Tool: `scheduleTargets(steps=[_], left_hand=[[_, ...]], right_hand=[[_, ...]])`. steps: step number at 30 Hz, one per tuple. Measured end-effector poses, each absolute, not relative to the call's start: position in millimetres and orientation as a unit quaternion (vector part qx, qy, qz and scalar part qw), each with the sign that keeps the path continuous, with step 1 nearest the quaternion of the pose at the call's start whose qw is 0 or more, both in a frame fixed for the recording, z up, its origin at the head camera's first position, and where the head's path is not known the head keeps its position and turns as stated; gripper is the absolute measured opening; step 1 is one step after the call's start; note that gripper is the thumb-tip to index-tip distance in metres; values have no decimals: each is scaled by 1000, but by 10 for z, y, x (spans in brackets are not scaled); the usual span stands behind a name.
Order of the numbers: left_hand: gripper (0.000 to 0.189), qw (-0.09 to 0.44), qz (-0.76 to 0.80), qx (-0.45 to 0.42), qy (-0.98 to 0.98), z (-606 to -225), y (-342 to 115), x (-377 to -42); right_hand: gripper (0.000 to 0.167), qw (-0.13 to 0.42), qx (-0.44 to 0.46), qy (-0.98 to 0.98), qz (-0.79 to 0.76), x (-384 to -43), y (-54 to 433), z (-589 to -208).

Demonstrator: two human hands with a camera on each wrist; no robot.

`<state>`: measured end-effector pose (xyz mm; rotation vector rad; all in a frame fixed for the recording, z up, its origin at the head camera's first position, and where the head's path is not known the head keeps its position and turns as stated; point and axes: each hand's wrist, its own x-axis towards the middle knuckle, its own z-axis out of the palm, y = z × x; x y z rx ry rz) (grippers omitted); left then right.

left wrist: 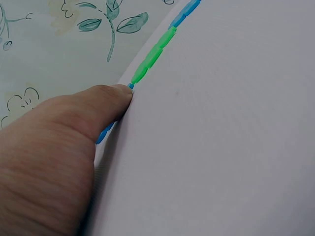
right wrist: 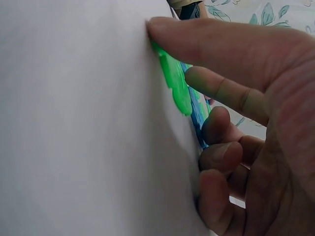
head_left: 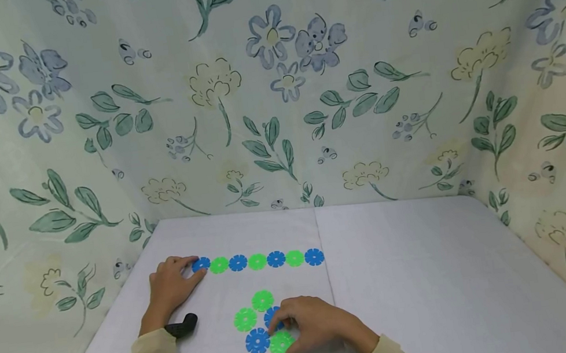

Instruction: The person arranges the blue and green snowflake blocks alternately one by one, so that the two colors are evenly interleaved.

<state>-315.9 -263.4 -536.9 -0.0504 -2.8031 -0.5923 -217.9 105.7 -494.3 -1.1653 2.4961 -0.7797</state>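
My left hand [head_left: 172, 286] is at the left end of a straight row of notched plastic discs, alternating blue and green. Its thumb and index finger pinch the blue end disc [head_left: 201, 264], and in the left wrist view the thumb covers most of it. Nearer me, my right hand [head_left: 319, 322] reaches over a loose cluster of the same discs. Thumb and index finger span a green disc [head_left: 281, 347], gripping it at opposite edges. The other fingers curl beside it. A blue disc [head_left: 272, 317] is partly hidden behind the right fingers.
Around the right hand lie another blue disc [head_left: 257, 342] and two green discs, one [head_left: 245, 320] at the left and one [head_left: 263, 300] at the top. The white table covering [head_left: 430, 276] has a crease down its middle. Floral cloth [head_left: 276, 113] hangs behind and at both sides.
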Motion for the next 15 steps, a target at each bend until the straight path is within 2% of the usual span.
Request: scheduleTargets(steps=[15], left_hand=[[56, 138, -204, -19, -969, -5374, -2646, -3161]], right_hand=[[40, 130, -413, 867, -247, -2181, 1065, -4929]])
